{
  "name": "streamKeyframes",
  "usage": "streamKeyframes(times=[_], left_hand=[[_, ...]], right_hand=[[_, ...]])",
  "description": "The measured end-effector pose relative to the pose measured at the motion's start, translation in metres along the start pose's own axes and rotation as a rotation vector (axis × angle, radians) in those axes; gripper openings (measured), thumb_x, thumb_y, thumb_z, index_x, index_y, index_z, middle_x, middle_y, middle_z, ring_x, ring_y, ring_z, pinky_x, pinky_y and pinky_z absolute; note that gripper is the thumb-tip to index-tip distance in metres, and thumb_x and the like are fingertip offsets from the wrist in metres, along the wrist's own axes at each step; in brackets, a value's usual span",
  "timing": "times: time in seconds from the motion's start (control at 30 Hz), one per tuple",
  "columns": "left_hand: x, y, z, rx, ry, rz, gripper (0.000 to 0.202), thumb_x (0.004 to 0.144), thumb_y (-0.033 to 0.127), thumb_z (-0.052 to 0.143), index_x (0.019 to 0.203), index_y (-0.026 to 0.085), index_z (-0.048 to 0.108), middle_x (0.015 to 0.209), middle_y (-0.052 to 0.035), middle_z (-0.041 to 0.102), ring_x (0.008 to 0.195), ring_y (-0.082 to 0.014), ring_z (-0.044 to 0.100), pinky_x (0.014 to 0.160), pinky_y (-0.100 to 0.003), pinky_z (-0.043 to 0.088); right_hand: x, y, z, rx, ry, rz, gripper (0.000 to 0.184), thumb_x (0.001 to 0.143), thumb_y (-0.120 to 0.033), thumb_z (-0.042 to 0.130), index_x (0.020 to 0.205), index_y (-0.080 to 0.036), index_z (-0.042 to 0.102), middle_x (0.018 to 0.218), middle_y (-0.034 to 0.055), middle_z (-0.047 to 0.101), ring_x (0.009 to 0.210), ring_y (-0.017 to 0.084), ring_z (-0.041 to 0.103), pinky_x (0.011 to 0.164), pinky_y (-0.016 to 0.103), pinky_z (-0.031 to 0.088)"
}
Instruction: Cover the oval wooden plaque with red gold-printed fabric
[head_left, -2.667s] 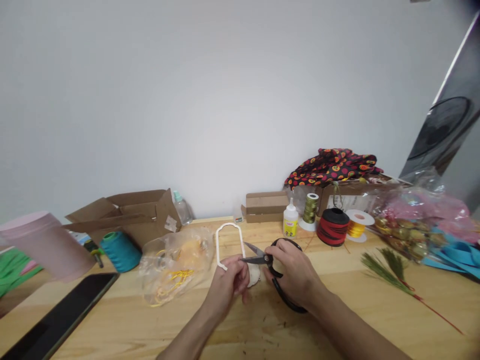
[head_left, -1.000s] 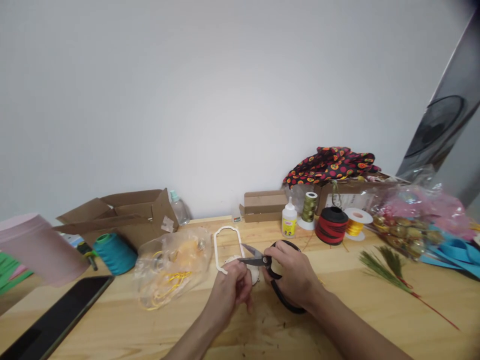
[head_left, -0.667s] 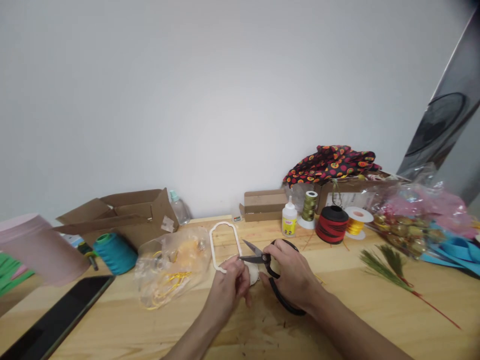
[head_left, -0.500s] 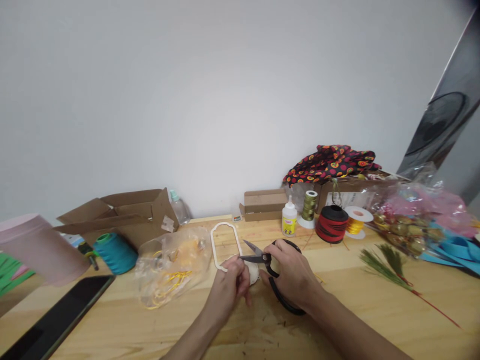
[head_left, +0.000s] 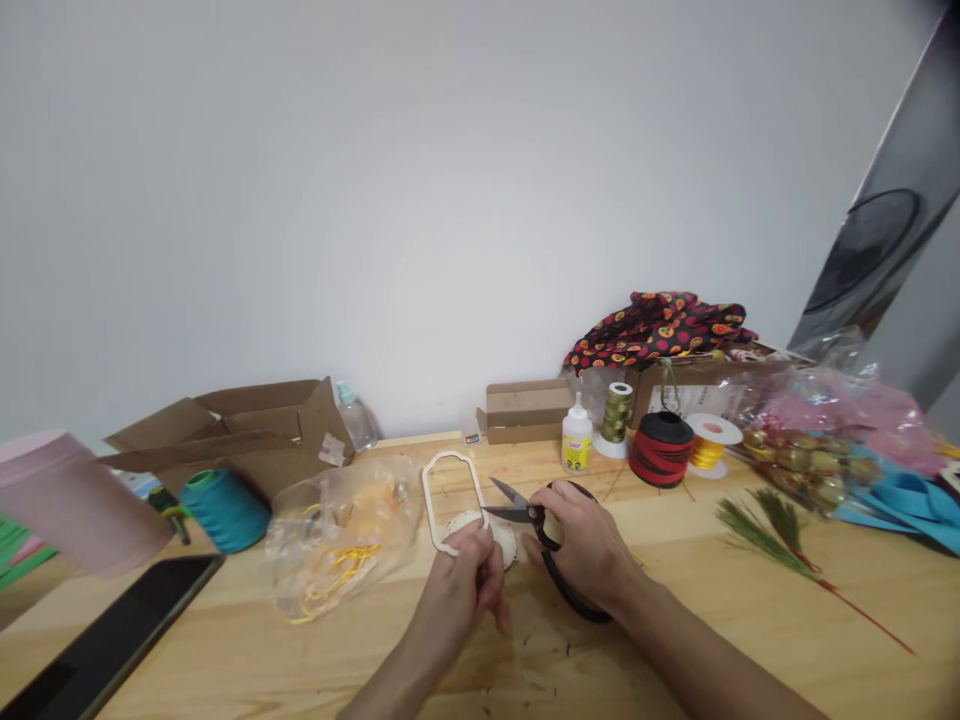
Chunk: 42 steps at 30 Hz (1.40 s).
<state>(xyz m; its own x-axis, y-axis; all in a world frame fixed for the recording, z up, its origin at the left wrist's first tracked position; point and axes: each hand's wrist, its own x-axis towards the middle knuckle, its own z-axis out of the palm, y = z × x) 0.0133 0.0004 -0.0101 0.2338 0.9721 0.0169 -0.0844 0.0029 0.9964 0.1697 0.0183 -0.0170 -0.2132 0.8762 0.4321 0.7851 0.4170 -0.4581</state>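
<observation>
Left hand [head_left: 461, 585] grips the white oblong frame [head_left: 452, 456]; right hand [head_left: 592, 548] grips the scissors [head_left: 525, 514].
The frame lies on the wooden table [head_left: 712, 600] at centre, just right of the clear plastic bag [head_left: 337, 530]. The left-hand fingers are closed together on the frame's near end. The right hand is clamped around the black scissor handles. The blades stand slightly apart and point left, with their tips at the frame's right edge. A small round white piece [head_left: 504, 540] sits between the two hands, partly covered; whether it touches the frame cannot be determined. A teal thread cone [head_left: 225, 510] stands farther left. A glue bottle [head_left: 576, 440] and a red-and-black spool [head_left: 661, 450] stand behind the right hand.
</observation>
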Motion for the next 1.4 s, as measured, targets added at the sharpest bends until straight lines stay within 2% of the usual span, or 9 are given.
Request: streamKeyframes(times=[0.3,0.57,0.73,0.87,1.03,1.2,1.27,1.33,1.4], left_hand=[[0.001,-0.002,0.003,-0.043,-0.039,-0.063,0.037,0.08,0.036,0.034,0.047,0.021,0.036,0.034,0.0098,0.029,0.025,-0.0069,0.03,0.029,-0.021,0.039],[-0.023,-0.002,0.021,0.011,-0.116,-0.126,0.036,0.077,0.043,0.037,0.05,0.019,0.042,0.032,0.0094,0.033,0.025,-0.0063,0.037,0.03,-0.018,0.035],[-0.014,0.003,0.014,-0.036,-0.025,-0.044,0.037,0.077,0.044,0.038,0.049,0.019,0.038,0.035,0.0101,0.032,0.027,-0.0071,0.04,0.033,-0.02,0.04],[-0.008,0.003,0.009,-0.022,-0.038,-0.005,0.036,0.079,0.044,0.036,0.053,0.02,0.038,0.038,0.0097,0.032,0.029,-0.0066,0.039,0.034,-0.019,0.038],[-0.009,-0.006,0.016,0.014,-0.115,-0.017,0.035,0.08,0.044,0.037,0.054,0.02,0.04,0.037,0.0082,0.035,0.032,-0.0067,0.035,0.035,-0.018,0.033],[-0.005,-0.01,0.013,0.066,-0.225,-0.062,0.031,0.078,0.038,0.045,0.056,0.016,0.048,0.041,0.0056,0.041,0.036,-0.0055,0.033,0.036,-0.017,0.026],[0.002,-0.007,0.003,0.026,-0.243,-0.045,0.011,0.067,0.024,0.061,0.064,0.014,0.056,0.051,0.0041,0.048,0.044,-0.0059,0.04,0.042,-0.016,0.031],[0.01,-0.001,-0.009,-0.103,-0.204,-0.02,0.022,0.056,0.015,0.07,0.076,0.014,0.062,0.056,0.0028,0.054,0.049,-0.0078,0.046,0.048,-0.018,0.037],[0.015,0.008,-0.021,-0.171,-0.169,-0.023,0.022,0.066,0.025,0.06,0.087,0.019,0.061,0.065,0.0008,0.058,0.058,-0.0116,0.052,0.056,-0.024,0.044]], right_hand=[[0.001,-0.001,0.0,-0.031,-0.01,0.0,0.014,0.066,-0.015,0.051,0.077,-0.022,0.053,0.078,0.0001,0.052,0.069,0.014,0.05,0.056,0.021,0.033],[0.005,0.011,-0.001,-0.025,0.007,0.199,0.013,0.066,-0.023,0.056,0.079,-0.021,0.055,0.075,0.0018,0.057,0.07,0.017,0.052,0.061,0.025,0.037],[0.008,0.008,0.005,0.195,0.069,0.153,0.016,0.065,-0.025,0.059,0.08,-0.02,0.057,0.072,0.0009,0.057,0.067,0.016,0.051,0.061,0.026,0.038],[0.01,0.001,0.003,0.615,0.128,0.19,0.018,0.07,-0.031,0.056,0.082,-0.017,0.055,0.067,0.0001,0.054,0.06,0.013,0.051,0.055,0.024,0.04],[0.006,-0.021,-0.007,1.085,-0.031,0.209,0.031,0.063,-0.03,0.064,0.089,-0.018,0.054,0.068,-0.0007,0.057,0.058,0.011,0.053,0.054,0.022,0.042],[0.004,-0.024,-0.011,1.108,-0.042,0.208,0.022,0.059,-0.02,0.064,0.079,-0.018,0.055,0.064,-0.0024,0.055,0.056,0.01,0.052,0.053,0.021,0.042],[0.005,-0.017,-0.014,1.098,-0.067,0.175,0.021,0.058,-0.016,0.063,0.077,-0.018,0.055,0.064,-0.0027,0.055,0.055,0.009,0.051,0.053,0.02,0.042],[0.005,-0.009,-0.017,1.061,-0.112,0.142,0.02,0.057,-0.014,0.062,0.076,-0.017,0.055,0.063,-0.0033,0.054,0.053,0.009,0.05,0.051,0.019,0.04],[0.005,-0.003,-0.019,0.991,-0.175,0.107,0.019,0.058,-0.011,0.059,0.075,-0.016,0.056,0.061,-0.004,0.054,0.051,0.008,0.048,0.049,0.018,0.038]])
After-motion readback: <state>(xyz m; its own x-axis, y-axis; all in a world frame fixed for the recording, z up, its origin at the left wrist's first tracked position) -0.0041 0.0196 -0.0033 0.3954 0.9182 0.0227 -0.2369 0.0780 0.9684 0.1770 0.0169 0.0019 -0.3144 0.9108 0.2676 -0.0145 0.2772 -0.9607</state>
